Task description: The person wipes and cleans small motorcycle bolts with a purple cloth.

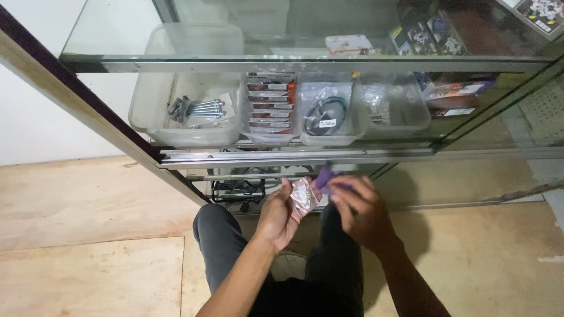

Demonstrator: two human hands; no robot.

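We are crouching in front of a glass display cabinet [106, 35], and both hands are meeting just above our knees. The left hand [281, 216] is closing its grip on a small clear packet [304, 196], pinched between thumb and fingers. The right hand [359, 212] is gripping a small purple piece [325, 177] right beside the packet's upper edge, the 2 almost touching; the piece is blurred, so we cannot tell its exact shape. We are judging that the step in hand is bringing the purple piece and the packet together or apart; any next move calls for a steady pinch from the left while the right is working at the packet's mouth.

Beyond the grip, behind the cabinet's sliding rail [294, 157], 4 clear bins are sitting in a row: bolts [197, 108], stacked cards [269, 105], a coiled black cable [325, 114], and bagged parts [390, 105].
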